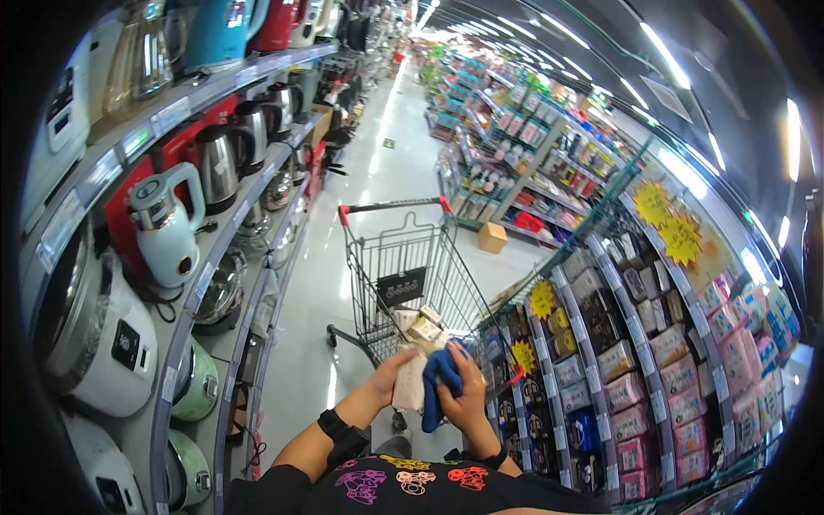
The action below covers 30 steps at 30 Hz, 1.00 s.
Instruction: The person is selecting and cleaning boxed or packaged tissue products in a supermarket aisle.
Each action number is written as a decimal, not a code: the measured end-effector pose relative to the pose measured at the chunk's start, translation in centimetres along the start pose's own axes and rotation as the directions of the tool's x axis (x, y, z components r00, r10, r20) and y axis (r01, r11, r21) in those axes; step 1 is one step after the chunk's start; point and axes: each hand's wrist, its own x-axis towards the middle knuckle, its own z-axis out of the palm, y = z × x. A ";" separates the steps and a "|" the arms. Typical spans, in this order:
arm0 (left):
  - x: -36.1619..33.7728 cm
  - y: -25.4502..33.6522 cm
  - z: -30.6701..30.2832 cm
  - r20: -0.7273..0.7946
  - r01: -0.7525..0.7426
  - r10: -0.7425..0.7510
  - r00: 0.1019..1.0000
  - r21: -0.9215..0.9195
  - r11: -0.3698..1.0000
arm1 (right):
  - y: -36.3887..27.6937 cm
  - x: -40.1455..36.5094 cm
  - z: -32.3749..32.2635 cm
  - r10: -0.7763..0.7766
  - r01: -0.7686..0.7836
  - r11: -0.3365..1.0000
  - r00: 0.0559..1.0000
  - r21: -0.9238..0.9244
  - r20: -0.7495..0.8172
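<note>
My left hand [389, 379] is closed around the side of a pale, box-shaped pack [409, 388], held upright in front of my body. A dark blue cloth [436, 386] hangs folded from my right hand [468, 393], whose fingers are wrapped over it. The cloth is right beside the pack and seems to touch its edge. Just beyond my hands stands a metal shopping cart [403, 249] with a red-and-black handle. Several small cream and yellowish boxes [424, 329] lie in its near end, partly hidden by my hands.
At the left, shelves [219, 266] hold electric kettles, among them a pale blue one [163, 227], and rice cookers [107, 335]. Racks of wrapped packs [627, 390] stand close at the right. A cardboard box [492, 237] sits on the floor past the cart. The aisle [382, 154] runs ahead.
</note>
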 end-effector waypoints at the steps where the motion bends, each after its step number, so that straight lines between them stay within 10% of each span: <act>1: 0.2 0.0 0.3 -0.098 -0.067 0.067 0.993 0.009 0.998 | -0.4 -0.5 -0.1 0.064 -0.063 0.998 0.997 -0.010 0.050; 8: 0.0 -1.3 4.6 0.048 -0.164 0.162 0.986 0.042 0.986 | 1.0 -4.9 -1.4 0.232 -0.231 0.963 0.973 0.142 0.006; 16: 1.3 -5.6 7.1 0.361 0.191 -0.258 0.896 0.212 0.959 | 0.7 -6.9 -6.2 0.434 -0.411 0.901 0.828 0.141 -0.356; 30: 1.6 -3.5 7.7 0.267 0.010 -0.056 0.962 0.170 0.985 | -1.1 -7.9 -5.6 0.130 -0.173 0.973 0.958 -0.153 -0.255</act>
